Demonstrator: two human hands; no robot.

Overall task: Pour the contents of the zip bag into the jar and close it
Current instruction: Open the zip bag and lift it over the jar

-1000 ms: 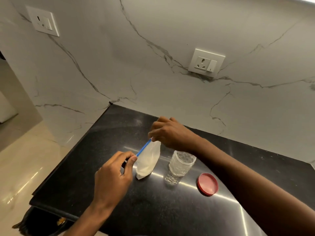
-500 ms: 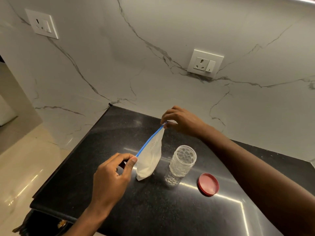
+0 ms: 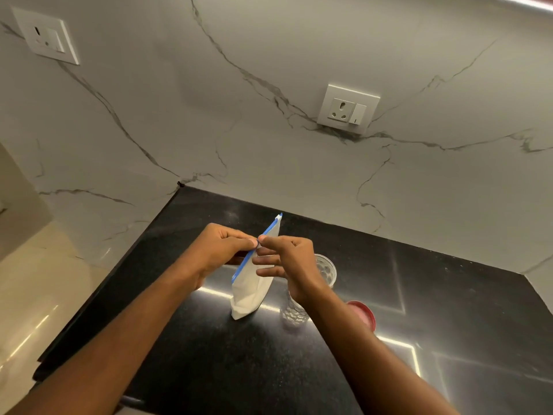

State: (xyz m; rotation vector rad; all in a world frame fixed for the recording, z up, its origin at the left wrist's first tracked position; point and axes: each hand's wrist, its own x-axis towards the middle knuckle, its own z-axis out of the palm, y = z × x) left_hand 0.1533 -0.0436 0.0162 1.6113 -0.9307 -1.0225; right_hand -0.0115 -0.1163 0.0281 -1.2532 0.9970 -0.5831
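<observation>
Centrally, zip bag (image 3: 250, 290): translucent, white contents settled in its lower part, blue zip strip along the top edge; stands upright on the black countertop (image 3: 449, 310), bottom resting on the surface, top edge slanting up toward the far right. Left hand (image 3: 220, 250): thumb and forefinger pinching the zip strip from the left side, at mid-length. Right hand (image 3: 288, 263): thumb and forefinger pinching the same strip from the right side, fingertips nearly touching those of the left; remaining fingers loosely curled. Jar (image 3: 324, 269): clear, dimpled, open-mouthed, upright just right of the bag, partly hidden behind the right wrist. Lid (image 3: 363, 314): red, round, lying flat on the countertop right of the jar, apart from it. Backdrop: white marble wall (image 3: 209, 115) with grey veins, two socket plates (image 3: 348, 109) mounted on it, one far left, one above the jar.
</observation>
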